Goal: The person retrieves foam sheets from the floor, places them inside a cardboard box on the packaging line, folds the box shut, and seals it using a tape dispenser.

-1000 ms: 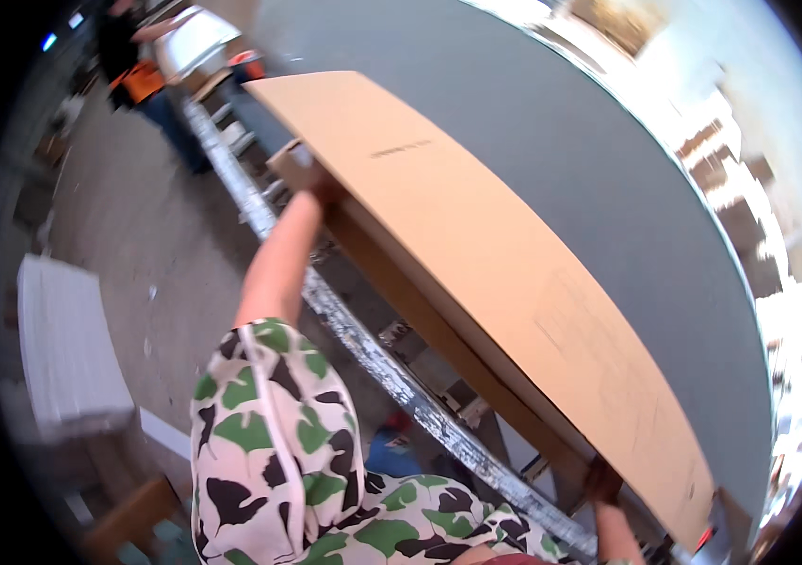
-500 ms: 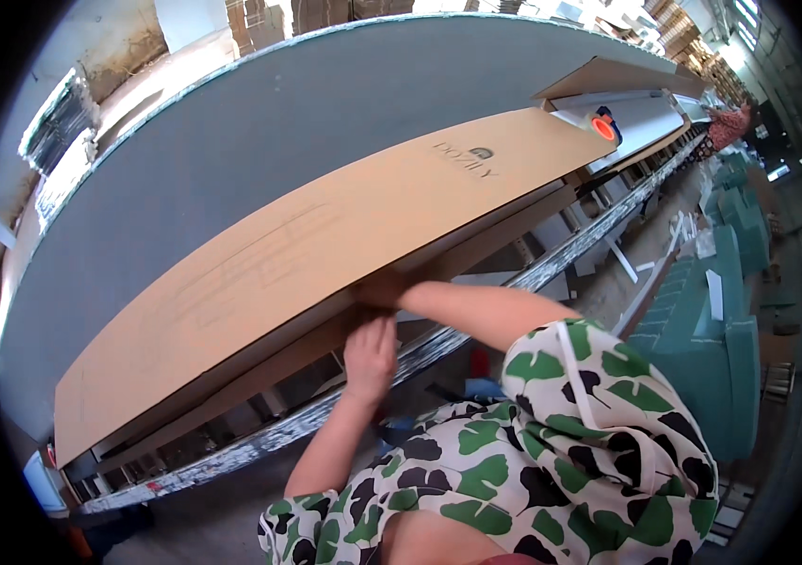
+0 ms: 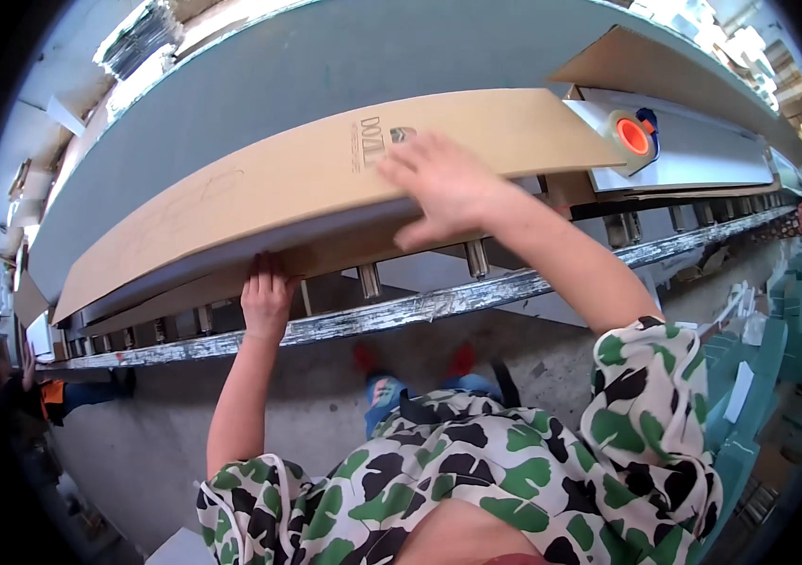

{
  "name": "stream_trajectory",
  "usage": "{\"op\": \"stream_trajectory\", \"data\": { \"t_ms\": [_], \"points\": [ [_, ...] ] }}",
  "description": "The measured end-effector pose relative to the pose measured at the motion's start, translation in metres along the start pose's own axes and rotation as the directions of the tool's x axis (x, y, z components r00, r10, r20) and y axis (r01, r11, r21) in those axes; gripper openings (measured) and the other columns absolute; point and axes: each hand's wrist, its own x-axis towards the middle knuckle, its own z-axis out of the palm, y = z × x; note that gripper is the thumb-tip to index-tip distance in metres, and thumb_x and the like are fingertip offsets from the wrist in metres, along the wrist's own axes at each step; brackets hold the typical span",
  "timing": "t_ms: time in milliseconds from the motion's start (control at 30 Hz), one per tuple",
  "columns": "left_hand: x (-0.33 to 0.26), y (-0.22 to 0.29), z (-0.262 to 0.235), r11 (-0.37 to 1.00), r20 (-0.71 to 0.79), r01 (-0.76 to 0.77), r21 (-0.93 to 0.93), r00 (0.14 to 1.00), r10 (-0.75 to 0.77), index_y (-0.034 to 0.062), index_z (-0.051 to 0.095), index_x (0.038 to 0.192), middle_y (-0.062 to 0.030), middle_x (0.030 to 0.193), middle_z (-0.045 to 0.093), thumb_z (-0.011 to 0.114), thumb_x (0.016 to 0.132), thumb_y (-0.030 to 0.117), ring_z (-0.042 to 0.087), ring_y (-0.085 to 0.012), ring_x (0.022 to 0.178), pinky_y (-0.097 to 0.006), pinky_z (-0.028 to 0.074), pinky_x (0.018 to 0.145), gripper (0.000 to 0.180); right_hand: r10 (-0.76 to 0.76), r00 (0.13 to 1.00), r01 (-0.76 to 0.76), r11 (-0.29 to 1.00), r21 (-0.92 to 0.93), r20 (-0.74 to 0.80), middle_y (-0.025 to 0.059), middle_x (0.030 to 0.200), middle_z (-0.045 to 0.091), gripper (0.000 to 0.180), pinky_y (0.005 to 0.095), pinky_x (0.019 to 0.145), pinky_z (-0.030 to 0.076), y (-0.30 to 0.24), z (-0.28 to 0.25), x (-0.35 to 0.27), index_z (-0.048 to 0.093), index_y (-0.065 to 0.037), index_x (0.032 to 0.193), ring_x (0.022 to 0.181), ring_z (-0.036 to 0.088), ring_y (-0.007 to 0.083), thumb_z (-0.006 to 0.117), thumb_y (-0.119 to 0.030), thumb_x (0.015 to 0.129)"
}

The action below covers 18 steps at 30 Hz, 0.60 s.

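A long brown cardboard carton (image 3: 297, 169) lies across the roller conveyor, its printed top panel toward me and a narrow gap along the near side. My left hand (image 3: 267, 299) reaches up to that near side, fingers stretched against the lower cardboard flap (image 3: 335, 247); its fingertips sit in shadow beneath the top panel. Over the near edge of the top panel, right of the middle, is my right hand (image 3: 443, 188), a little blurred, with its fingers spread and nothing in it. Whether it touches the panel I cannot tell.
Tape rolls (image 3: 633, 137), one with an orange core, lie at the carton's right end beside an open carton with white panels (image 3: 707, 151). A worn rail (image 3: 438, 301) borders the metal rollers. Behind lies a grey surface (image 3: 259, 94). Green wrapped stacks (image 3: 745, 424) stand right. Other people are at both sides.
My hands have parted from close together at the carton's near side: the right rose over the top panel, the left moved left along the flap. My view has turned and shifted.
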Motion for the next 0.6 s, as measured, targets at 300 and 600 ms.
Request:
{"op": "stream_trajectory", "data": {
  "t_ms": [300,600],
  "points": [
    [0.014,0.034,-0.028,0.955,0.026,0.297,0.006,0.954,-0.297,0.0038,0.061,0.084,-0.0118,0.088,0.062,0.073,0.075,0.016,0.06,-0.0294,0.084,-0.039,0.049,0.073,0.02,0.051,0.955,-0.149,0.934,-0.326,-0.291,0.0075,0.136,0.046,0.048,0.0444,0.107,0.034,0.01,0.12,-0.048,0.049,-0.012,0.131,0.13,0.039,0.0315,0.052,-0.017,0.084],
    [0.126,0.094,0.002,0.892,0.22,-0.071,-0.446,0.958,0.186,0.0034,0.033,0.142,-0.0129,0.152,0.025,0.065,0.076,0.055,0.02,-0.0263,0.142,-0.046,0.014,0.116,0.089,0.167,0.969,-0.183,0.98,-0.075,-0.184,0.0189,0.139,0.044,0.047,0.041,0.11,0.031,-0.012,0.108,-0.053,0.048,0.001,0.129,0.133,0.037,0.0309,0.053,-0.016,0.085]
  ]
}}
